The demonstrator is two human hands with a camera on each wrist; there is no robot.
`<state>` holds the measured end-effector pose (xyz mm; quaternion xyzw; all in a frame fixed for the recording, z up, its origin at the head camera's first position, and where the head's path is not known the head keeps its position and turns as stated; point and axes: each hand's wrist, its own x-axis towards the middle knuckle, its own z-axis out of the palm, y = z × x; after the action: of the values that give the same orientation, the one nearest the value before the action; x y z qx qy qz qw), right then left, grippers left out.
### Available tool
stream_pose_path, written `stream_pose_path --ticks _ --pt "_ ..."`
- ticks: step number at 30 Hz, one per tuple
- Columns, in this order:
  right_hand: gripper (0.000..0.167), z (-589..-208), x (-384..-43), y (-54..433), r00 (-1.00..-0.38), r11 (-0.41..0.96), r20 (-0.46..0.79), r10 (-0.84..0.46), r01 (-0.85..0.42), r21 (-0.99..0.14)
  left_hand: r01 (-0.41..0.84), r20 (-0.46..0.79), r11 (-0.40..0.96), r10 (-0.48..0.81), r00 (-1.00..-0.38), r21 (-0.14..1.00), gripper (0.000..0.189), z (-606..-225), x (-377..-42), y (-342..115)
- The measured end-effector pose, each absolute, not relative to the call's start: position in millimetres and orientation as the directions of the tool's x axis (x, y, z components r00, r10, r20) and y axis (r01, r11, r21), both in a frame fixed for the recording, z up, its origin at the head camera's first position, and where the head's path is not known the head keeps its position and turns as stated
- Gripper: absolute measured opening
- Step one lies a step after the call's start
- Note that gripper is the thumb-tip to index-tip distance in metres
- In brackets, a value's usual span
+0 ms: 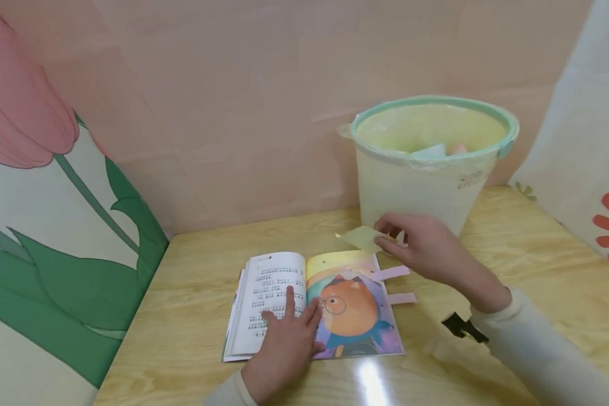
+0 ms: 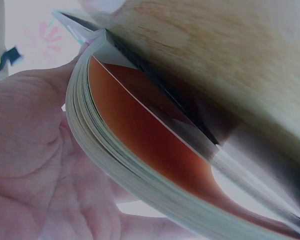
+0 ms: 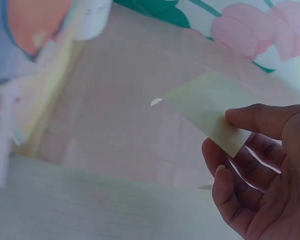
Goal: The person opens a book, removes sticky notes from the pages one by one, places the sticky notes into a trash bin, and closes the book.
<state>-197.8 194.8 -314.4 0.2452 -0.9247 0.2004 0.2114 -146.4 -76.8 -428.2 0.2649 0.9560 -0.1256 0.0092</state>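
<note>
Lengthwise, a pale-yellow slip points leftward, pinched by the right hand; left hand splayed over a book.

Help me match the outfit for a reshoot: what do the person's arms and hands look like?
The left hand and right hand are bare, with no gloves or rings showing. The left sleeve and right sleeve are pale, off-white, ending at the wrists. A small black piece juts from the right sleeve near its end; what it is isn't clear.
</note>
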Motion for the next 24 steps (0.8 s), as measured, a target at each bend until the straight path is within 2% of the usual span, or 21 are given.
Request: stream_pose_path --ticks 5,13,19,21,24 --pt "0.013 -278 -199 196 -0.735 0.789 0.568 -0.371 -0.572 -0.225 0.509 -0.075 0.821 0.509 -0.858 -0.257 0.070 -428 -147 -78" --pt "0.015 -232 -200 203 -0.681 0.800 0.663 -0.312 -0.565 -0.203 0.510 -0.056 0.819 0.514 -0.856 -0.263 0.068 -427 -144 -79" --pt "0.014 -207 -196 218 -0.673 0.794 0.734 -0.094 -0.495 -0.353 0.512 -0.070 0.821 0.512 -0.856 -0.253 0.068 -424 -141 -78" --pt "0.017 -201 -197 223 -0.643 0.791 0.766 -0.017 -0.477 -0.383 0.511 -0.066 0.821 0.513 -0.856 -0.256 0.068 -424 -140 -78" --pt "0.021 -196 -203 228 -0.586 0.821 0.809 0.045 -0.440 -0.364 0.508 -0.067 0.819 0.510 -0.858 -0.268 0.068 -423 -139 -79"
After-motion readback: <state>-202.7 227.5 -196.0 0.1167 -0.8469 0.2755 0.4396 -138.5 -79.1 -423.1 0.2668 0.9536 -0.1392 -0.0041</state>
